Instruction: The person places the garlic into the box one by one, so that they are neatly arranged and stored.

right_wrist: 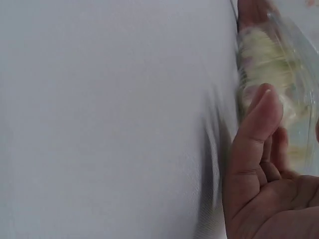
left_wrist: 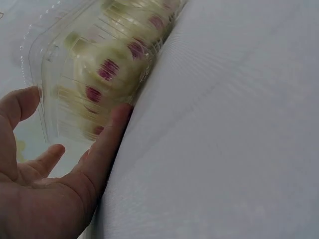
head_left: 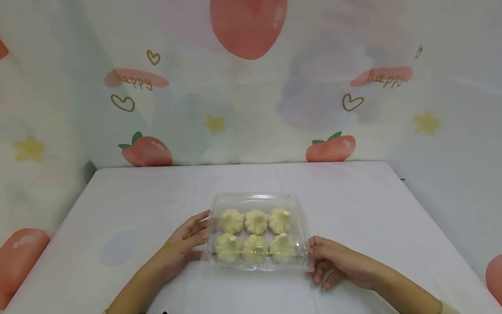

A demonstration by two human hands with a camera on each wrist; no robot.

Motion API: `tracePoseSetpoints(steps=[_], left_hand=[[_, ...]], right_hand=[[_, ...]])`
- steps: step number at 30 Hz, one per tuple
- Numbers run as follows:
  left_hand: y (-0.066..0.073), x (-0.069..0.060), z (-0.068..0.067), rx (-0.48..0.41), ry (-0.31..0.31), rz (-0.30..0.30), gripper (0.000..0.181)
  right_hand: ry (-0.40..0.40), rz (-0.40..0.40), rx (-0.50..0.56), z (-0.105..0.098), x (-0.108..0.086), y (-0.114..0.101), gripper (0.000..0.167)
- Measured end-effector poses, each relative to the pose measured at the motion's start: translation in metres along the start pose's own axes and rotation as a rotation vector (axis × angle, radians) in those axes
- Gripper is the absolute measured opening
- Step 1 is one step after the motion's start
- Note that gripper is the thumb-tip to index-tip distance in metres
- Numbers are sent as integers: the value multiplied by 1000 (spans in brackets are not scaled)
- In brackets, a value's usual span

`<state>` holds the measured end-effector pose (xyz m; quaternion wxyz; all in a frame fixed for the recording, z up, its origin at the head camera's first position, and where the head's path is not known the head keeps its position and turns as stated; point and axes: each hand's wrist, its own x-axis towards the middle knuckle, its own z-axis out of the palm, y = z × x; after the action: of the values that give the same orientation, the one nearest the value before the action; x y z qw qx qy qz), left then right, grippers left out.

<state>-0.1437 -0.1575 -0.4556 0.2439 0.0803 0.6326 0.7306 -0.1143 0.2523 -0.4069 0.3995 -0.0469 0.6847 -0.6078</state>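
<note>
A clear plastic clamshell box (head_left: 255,202) sits near the middle of the table, its lid down. Inside lie two rows of pale yellow pleated pieces that look like buns (head_left: 256,221); purple patches show low on them in the left wrist view. My left hand (head_left: 182,248) is at the box's left side, fingers spread and fairly straight, fingertips touching or very near its wall. At the right side my right hand (head_left: 343,261) holds the box's edge between thumb and finger, the other fingers curled below. The right fingertips' contact is partly hidden.
White cloth covers the table (head_left: 157,192). Behind it and along both sides hangs a printed curtain (head_left: 251,100) with strawberries, hearts, yellow flowers and the word "happy". The table's back edge meets this curtain.
</note>
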Motion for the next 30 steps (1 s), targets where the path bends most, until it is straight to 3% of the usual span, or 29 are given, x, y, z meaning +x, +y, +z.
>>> tracePoseSetpoints(steps=[4,8,11,15,18,20,25,30], left_hand=[[8,-8,3,103,110,-37,53],[17,-21,8,281,178,-61,40],[21,-31,11,322,120,-100,38],[22,-41,14,275,-1,-174,33],[19,-46,16,251,-65,-187,32],[16,-46,19,238,-72,-173,33],[12,-43,27,207,-17,-137,35],[10,-43,34,198,2,-166,34]], right_hand=[[-54,-23,1,8,0,8,33],[-95,-71,23,12,-2,13,23],[-46,-91,15,18,-3,17,19],[75,-120,-40,26,-3,19,27],[127,-140,-75,31,-3,19,35],[143,-133,-67,32,-3,19,37],[146,-82,-7,33,-5,20,32],[150,-81,29,34,-5,20,30]])
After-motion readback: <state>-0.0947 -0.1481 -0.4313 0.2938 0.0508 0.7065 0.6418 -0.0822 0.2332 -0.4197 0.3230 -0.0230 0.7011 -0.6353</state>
